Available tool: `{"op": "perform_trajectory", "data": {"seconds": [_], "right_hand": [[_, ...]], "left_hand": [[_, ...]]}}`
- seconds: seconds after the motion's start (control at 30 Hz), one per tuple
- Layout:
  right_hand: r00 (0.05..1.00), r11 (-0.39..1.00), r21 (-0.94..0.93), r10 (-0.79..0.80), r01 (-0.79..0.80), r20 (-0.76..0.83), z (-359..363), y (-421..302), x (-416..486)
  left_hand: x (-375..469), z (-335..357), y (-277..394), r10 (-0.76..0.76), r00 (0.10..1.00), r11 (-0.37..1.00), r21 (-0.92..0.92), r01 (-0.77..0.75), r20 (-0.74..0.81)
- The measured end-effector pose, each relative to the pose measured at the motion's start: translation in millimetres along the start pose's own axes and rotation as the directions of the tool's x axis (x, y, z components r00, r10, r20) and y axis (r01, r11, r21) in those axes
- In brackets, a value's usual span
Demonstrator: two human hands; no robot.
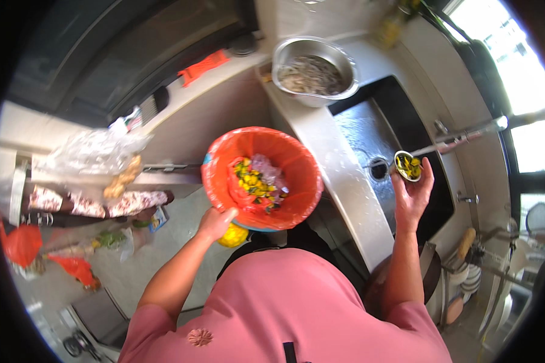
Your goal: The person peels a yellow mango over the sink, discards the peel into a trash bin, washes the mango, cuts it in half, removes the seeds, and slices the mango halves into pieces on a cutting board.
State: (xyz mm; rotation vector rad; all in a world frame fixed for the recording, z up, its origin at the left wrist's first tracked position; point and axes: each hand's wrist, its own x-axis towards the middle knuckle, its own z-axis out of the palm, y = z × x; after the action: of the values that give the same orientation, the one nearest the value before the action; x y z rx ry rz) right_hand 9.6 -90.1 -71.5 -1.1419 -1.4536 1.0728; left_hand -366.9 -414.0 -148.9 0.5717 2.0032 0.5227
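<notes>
My left hand grips the near-left rim of a bin lined with a red plastic bag. Inside the bin lie yellow and dark green scraps and crumpled clear plastic. Over the sink, my right hand holds a small white-rimmed cup with yellow and dark plant pieces in it. The faucet spout reaches close to the cup. A metal basin of greyish food in liquid stands at the sink's far end.
The counter edge runs between bin and sink. At the right are a rack and bowls. A clear plastic bag and ginger-like roots lie at left; red bags are on the floor. A yellow object is below the bin.
</notes>
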Motion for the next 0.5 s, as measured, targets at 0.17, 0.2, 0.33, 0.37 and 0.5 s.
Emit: {"op": "perform_trajectory", "data": {"seconds": [0.17,0.2,0.33,0.37,0.5], "right_hand": [[0.953,0.995,-0.017,-0.094,0.103,0.289,85,-96,-31],[0.911,0.965,-0.054,-0.224,0.257,0.347,102,-108,-37],[0.733,0.798,-0.068,-0.511,0.598,0.450,177,-109,-73],[0.695,0.806,0.016,-0.519,0.591,0.498,195,-88,-82],[0.256,0.460,-0.412,0.365,0.786,0.895,243,-23,-115]], "left_hand": [[-18,-16,23,-0.054,0.998,0.997,0.061,0.052,0.034],[-23,-18,24,-0.052,0.999,0.996,0.073,0.051,0.012],[-33,-26,23,-0.115,0.992,0.988,0.100,0.119,-0.043],[-35,-31,25,-0.099,0.994,0.989,0.110,0.102,-0.034],[-36,-34,16,-0.046,0.999,0.996,0.076,0.048,-0.021]]}}
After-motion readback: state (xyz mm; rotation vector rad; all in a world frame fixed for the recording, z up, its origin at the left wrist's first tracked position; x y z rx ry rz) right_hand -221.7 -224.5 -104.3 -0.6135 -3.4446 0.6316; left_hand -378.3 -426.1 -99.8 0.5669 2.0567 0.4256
